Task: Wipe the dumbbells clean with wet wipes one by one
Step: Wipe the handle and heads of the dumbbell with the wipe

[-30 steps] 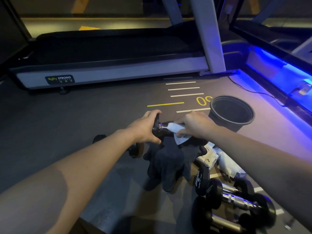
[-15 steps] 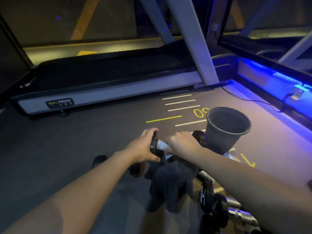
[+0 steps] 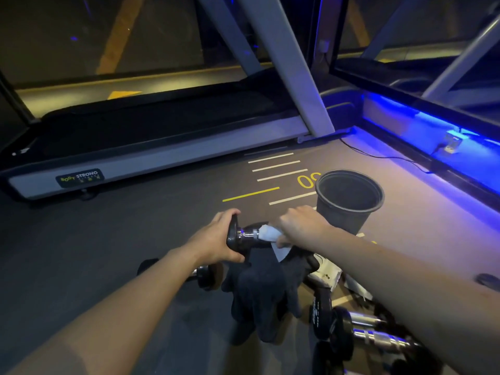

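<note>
Chrome-handled dumbbell point(image 3: 244, 235), lifted: end plate clasped in left hand point(image 3: 216, 240); handle wrapped by wipe point(image 3: 267, 234) under curled right hand point(image 3: 300, 226). Bucket point(image 3: 349, 197) beyond right grip. Risk: wet chrome, possible slip onto dumbbells point(image 3: 362, 328) below.

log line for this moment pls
left hand grips dumbbell end | right hand rubs wet wipe on handle | bin behind
</note>
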`<state>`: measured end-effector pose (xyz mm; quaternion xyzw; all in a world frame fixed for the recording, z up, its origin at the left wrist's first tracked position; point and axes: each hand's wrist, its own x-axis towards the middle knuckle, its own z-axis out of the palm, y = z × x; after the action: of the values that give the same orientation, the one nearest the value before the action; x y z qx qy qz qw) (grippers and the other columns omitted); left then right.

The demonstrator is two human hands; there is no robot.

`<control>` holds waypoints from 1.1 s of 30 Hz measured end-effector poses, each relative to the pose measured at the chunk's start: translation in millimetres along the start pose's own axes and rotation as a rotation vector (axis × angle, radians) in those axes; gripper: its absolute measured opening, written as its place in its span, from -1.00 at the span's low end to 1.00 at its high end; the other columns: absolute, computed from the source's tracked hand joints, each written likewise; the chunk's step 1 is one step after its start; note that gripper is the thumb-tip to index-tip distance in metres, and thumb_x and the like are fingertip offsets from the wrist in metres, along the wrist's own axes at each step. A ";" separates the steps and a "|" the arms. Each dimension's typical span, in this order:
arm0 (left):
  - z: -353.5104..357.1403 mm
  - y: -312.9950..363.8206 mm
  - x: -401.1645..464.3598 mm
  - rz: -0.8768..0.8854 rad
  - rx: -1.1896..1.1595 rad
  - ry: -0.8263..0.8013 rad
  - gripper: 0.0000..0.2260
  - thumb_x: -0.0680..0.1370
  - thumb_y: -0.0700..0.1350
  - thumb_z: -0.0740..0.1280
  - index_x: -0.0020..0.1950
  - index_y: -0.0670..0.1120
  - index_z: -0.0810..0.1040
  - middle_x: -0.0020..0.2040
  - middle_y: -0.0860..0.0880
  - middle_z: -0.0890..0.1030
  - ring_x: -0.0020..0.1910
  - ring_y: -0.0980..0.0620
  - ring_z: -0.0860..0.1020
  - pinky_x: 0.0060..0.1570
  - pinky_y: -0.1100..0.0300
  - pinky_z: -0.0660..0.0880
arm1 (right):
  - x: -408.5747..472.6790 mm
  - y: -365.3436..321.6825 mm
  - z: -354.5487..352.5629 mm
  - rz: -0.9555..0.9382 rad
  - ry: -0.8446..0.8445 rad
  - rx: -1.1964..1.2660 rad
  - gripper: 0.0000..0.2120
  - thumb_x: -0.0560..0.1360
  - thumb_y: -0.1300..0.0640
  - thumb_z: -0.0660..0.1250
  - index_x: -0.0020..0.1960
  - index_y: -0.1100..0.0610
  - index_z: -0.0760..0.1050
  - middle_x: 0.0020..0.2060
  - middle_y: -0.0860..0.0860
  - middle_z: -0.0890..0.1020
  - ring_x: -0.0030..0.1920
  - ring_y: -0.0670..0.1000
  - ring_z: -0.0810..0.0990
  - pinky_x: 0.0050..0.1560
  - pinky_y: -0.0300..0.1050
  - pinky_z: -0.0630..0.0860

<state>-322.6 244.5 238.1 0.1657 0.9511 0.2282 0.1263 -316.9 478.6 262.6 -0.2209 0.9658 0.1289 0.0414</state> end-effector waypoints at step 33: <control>1.6 -5.3 -5.3 -0.013 0.014 0.008 -0.02 0.28 0.08 0.60 0.54 0.17 0.06 0.49 0.13 0.20 0.28 -0.01 0.47 0.12 0.08 0.48 | 51.9 -38.9 -17.2 -0.021 -0.109 0.439 -0.66 0.34 -0.15 0.52 -0.23 0.09 0.53 -0.29 0.03 0.47 -0.13 0.12 0.52 -0.27 -0.06 0.34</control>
<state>-318.6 238.7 235.1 0.1594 0.9542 0.2214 0.1230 -347.0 418.6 263.1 -0.2094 0.9647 -0.0732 0.1419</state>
